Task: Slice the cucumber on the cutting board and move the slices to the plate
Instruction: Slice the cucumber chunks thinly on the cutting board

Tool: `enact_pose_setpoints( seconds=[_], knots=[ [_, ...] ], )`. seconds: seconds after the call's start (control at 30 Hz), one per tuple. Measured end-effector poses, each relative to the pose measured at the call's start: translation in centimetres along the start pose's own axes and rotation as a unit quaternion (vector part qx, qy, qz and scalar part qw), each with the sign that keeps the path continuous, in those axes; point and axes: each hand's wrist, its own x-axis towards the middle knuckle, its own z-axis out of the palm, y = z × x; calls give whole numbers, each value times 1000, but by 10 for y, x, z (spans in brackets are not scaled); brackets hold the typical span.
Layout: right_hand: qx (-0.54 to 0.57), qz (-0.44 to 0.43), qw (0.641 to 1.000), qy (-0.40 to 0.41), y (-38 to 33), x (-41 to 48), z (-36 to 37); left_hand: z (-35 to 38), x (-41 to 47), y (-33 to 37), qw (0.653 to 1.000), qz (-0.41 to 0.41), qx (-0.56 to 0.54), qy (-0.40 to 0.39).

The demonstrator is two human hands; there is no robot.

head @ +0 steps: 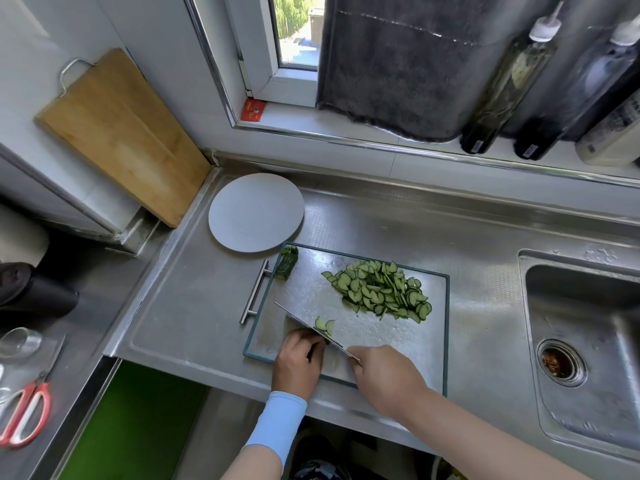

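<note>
A steel cutting board (pixel 433 341) with a dark rim lies on the counter. A heap of thin half-round cucumber slices (pixel 379 291) covers its far right part. A cucumber end piece (pixel 286 263) sits at the board's far left corner. My right hand (pixel 384 374) grips the handle of a knife (pixel 304 322), whose blade runs diagonally to the far left. Two fresh slices (pixel 325 323) lean against the blade. My left hand (pixel 298 362), fingers curled, rests on the board beside the blade; what it holds is hidden. The round white plate (pixel 256 213) stands bare beyond the board.
A sink (pixel 585 341) with an open drain lies to the right. A wooden board (pixel 121 133) leans on the wall at far left. Bottles (pixel 512 84) stand on the window sill. Red-handled scissors (pixel 26 414) and a glass lie at lower left.
</note>
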Motion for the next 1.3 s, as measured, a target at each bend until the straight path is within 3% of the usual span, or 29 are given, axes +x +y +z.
enact_pose_setpoints(
  seconds=[1.3],
  knots=[
    [66, 12, 998, 1, 13, -15, -6, 1, 3, -2, 1000, -4, -25, -13]
  ],
)
